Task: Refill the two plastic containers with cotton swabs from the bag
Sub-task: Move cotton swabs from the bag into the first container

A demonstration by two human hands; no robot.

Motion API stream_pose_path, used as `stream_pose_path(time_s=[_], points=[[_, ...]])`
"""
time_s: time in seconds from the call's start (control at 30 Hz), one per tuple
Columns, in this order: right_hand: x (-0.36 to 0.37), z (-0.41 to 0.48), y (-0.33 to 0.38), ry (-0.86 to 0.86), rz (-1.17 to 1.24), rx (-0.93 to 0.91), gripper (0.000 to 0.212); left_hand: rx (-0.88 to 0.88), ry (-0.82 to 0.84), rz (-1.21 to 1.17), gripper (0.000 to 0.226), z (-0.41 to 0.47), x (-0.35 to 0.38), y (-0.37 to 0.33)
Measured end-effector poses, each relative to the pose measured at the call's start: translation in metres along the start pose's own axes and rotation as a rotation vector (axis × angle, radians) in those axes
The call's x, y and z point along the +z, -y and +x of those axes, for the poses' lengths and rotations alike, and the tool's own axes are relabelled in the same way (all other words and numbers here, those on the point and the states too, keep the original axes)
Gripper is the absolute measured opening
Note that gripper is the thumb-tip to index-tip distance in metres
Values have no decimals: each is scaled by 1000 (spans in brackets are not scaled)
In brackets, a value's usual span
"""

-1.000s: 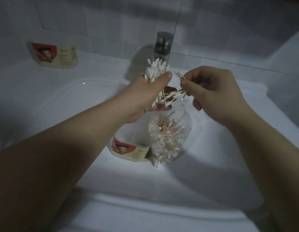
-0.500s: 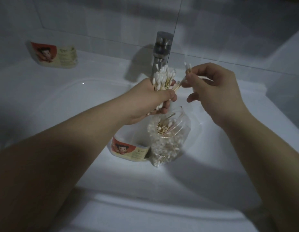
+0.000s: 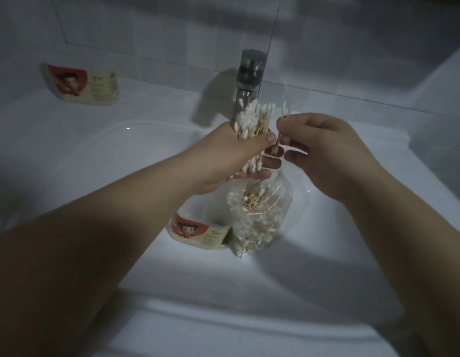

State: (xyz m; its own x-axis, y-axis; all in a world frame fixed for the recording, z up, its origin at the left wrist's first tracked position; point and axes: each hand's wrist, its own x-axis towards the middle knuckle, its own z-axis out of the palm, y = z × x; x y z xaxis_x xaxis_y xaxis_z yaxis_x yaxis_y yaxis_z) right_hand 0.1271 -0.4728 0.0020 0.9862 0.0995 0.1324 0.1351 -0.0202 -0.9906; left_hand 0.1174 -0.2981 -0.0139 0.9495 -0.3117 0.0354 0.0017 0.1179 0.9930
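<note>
My left hand [image 3: 231,155] grips a thick upright bunch of cotton swabs [image 3: 254,119] above the sink basin. Just to its right, my right hand [image 3: 324,153] pinches a few swabs [image 3: 284,117] between thumb and fingers, held upright and almost touching the bunch. Below both hands a clear plastic bag [image 3: 260,215] full of swabs stands open in the basin. A plastic container [image 3: 198,229] with a red cartoon label lies against the bag's left side. A second container with the same label [image 3: 82,85] lies on the ledge at the far left.
The white sink [image 3: 120,161] fills most of the view, with its front rim near the bottom. A metal tap [image 3: 248,81] rises right behind the bunch of swabs. Tiled wall stands at the back and a raised ledge at the right.
My left hand has turned the bunch upright and lowered it slightly. My right hand has brought its few swabs down and leftward, close beside the bunch.
</note>
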Motion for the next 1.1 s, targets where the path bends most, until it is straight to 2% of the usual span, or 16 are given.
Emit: stream_pose_path(time_s=[0.07, 0.17, 0.23, 0.33, 0.4, 0.5, 0.67, 0.73, 0.83, 0.93, 1.1], points=[[-2, 1, -2, 18, -97, 35, 3, 8, 17, 24, 12, -1, 0, 1], [0, -1, -3, 53, -123, 36, 9, 17, 26, 63, 12, -1, 0, 1], [1, -2, -1, 7, -210, -68, 8, 11, 12, 85, 14, 0, -1, 1], [4, -5, 0, 10, -338, -249, 36, 2, 20, 108, 13, -1, -1, 1], [6, -8, -2, 100, -366, -298, 37, -1, 33, 114, 9, -3, 0, 0], [5, -9, -1, 140, -461, -305, 35, -3, 44, 110, 6, -5, 0, 0], [5, -10, 2, 52, -413, -304, 21, 35, 46, 218, 7, -2, -2, 1], [5, -8, 0, 19, -381, -309, 28, 72, 67, 265, 9, -2, -3, 1], [5, -8, -1, 98, -382, -348, 43, 67, 100, 250, 10, -4, -1, 1], [5, -13, 3, 207, -416, -347, 38, 71, 121, 258, 12, -6, 0, 2], [0, -13, 5, 202, -431, -287, 30, 75, 137, 303, 17, -4, -2, 5]])
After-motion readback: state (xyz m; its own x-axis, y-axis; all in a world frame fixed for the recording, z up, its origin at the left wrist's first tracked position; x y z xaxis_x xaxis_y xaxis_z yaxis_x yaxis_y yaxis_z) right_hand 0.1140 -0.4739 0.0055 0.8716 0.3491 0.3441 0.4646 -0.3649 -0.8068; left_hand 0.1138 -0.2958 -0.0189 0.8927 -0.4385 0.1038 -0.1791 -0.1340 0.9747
